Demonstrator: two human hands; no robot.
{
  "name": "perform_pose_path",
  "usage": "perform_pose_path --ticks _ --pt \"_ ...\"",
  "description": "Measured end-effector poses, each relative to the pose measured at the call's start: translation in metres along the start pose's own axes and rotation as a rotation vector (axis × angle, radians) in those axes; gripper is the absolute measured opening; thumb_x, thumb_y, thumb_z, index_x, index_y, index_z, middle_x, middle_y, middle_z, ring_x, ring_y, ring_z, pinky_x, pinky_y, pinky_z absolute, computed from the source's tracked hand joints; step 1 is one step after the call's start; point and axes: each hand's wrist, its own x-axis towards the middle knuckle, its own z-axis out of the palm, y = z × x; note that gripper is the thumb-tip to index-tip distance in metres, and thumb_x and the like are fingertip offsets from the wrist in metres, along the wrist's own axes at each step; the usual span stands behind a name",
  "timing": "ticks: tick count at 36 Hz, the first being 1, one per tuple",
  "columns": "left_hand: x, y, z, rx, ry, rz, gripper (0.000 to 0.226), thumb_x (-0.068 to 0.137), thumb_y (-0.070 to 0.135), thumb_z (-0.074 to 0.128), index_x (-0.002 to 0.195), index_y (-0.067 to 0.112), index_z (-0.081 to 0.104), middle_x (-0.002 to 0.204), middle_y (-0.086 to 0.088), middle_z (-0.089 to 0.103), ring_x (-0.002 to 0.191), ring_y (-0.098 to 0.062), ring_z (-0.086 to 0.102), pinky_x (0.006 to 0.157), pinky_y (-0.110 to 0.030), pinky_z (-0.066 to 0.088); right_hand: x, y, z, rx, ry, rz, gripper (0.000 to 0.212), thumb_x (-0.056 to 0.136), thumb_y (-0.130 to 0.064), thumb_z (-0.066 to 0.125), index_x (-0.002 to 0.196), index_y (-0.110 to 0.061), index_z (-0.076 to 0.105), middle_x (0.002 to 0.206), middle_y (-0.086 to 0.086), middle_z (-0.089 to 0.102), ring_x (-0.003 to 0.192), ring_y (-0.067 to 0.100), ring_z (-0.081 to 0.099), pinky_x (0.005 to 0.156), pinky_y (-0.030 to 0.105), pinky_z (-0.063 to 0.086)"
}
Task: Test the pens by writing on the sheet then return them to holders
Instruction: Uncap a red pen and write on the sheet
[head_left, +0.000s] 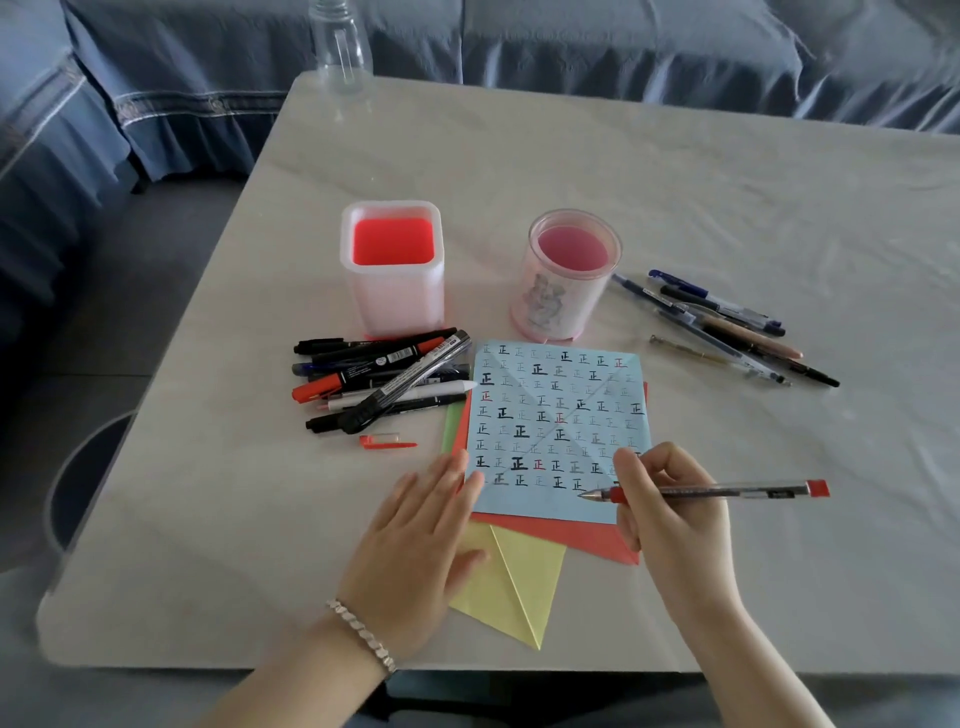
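Left hand (415, 530) flat, right hand (670, 525) gripping red pen (727, 490)

Fingers straight, it pins blue sheet (556, 415) by lower-left corner, nr table's (727, 208) near edge. Pen tip's at bottom row; imo use the free gap w/ light pressure, sheet pinned.

Pale blue sheet (558, 415) rowed with black, grey and red characters.
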Motion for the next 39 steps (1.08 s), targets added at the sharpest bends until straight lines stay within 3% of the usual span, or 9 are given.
perform_pose_path --ticks 4,13,16,19,22,25,31,35,39 --pt "0.005 0.000 0.005 0.028 -0.074 -0.092 0.070 0.094 0.056 0.006 0.138 0.008 0.033 0.142 -0.007 0.040 0.133 -0.017 0.026 0.108 -0.035 0.014 0.000 0.002 -0.003 -0.015 0.005 0.005 0.038 0.089 -0.007 0.054 0.055 -0.009 0.037 0.036 -0.003 0.035 0.034 0.012 0.025 0.037 0.019 0.022" --pt "0.017 0.030 0.016 -0.082 -0.040 -0.264 0.063 0.096 0.050 0.006 0.132 0.009 0.038 0.140 -0.007 0.043 0.132 -0.017 0.028 0.108 -0.031 0.012 0.004 0.006 -0.004 -0.054 0.047 -0.015 0.038 0.089 -0.009 0.055 0.055 -0.011 0.038 0.036 -0.004 0.036 0.035 0.010 0.028 0.037 0.018 0.025" --pt "0.018 0.038 0.017 -0.100 -0.007 -0.276 0.057 0.097 0.047 0.012 0.130 0.010 0.040 0.136 -0.006 0.049 0.131 -0.017 0.036 0.109 -0.031 0.013 0.005 0.009 -0.002 -0.117 0.063 -0.078 0.036 0.088 -0.013 0.057 0.056 -0.010 0.041 0.035 -0.003 0.039 0.034 0.008 0.031 0.038 0.017 0.029" --pt "0.019 0.038 0.018 -0.086 0.044 -0.231 0.051 0.086 0.044 0.033 0.126 0.014 0.043 0.131 -0.005 0.055 0.121 -0.021 0.051 0.104 -0.035 0.023 0.005 0.011 0.001 -0.144 0.044 -0.123 0.033 0.086 -0.011 0.060 0.057 -0.011 0.043 0.035 -0.003 0.041 0.033 0.006 0.033 0.039 0.015 0.031" --pt "0.022 0.028 0.011 -0.077 0.075 -0.145 0.045 0.082 0.043 0.038 0.121 0.020 0.045 0.125 -0.003 0.059 0.110 -0.020 0.055 0.097 -0.034 0.030 0.005 0.014 0.000 -0.113 0.036 -0.124 0.029 0.085 -0.009 0.060 0.059 -0.010 0.046 0.037 -0.002 0.044 0.034 0.005 0.035 0.040 0.015 0.032" --pt "0.022 0.012 0.001 -0.082 0.085 -0.036 0.042 0.083 0.039 0.039 0.119 0.020 0.046 0.126 -0.003 0.058 0.111 -0.017 0.055 0.098 -0.035 0.036 0.004 0.016 -0.001 -0.081 0.043 -0.105 0.028 0.087 -0.011 0.058 0.061 -0.007 0.046 0.038 -0.002 0.043 0.037 0.007 0.035 0.042 0.018 0.033" --pt "0.013 -0.011 -0.003 -0.066 0.010 0.211 0.037 0.086 0.039 0.041 0.120 0.026 0.048 0.132 -0.004 0.054 0.125 -0.019 0.043 0.103 -0.036 0.027 0.000 0.015 0.012 0.021 0.013 -0.055 0.024 0.087 -0.010 0.058 0.065 -0.002 0.050 0.043 0.002 0.053 0.037 0.011 0.046 0.040 0.017 0.038" --pt "0.005 -0.015 0.000 -0.036 -0.074 0.261 0.041 0.089 0.045 0.039 0.127 0.032 0.047 0.143 -0.003 0.041 0.136 -0.022 0.028 0.106 -0.042 0.022 0.000 0.019 0.028 0.024 0.029 -0.053 0.028 0.082 -0.010 0.065 0.061 -0.003 0.047 0.040 0.003 0.051 0.036 0.011 0.046 0.042 0.019 0.042" --pt "0.005 -0.013 0.001 -0.041 -0.094 0.249 0.041 0.088 0.048 0.040 0.126 0.036 0.048 0.145 -0.001 0.038 0.137 -0.025 0.024 0.107 -0.045 0.018 0.001 0.029 0.045 -0.056 0.110 -0.122 0.046 0.078 -0.019 0.072 0.050 -0.007 0.037 0.036 0.012 0.043 0.035 0.017 0.037 0.041 0.021 0.034"
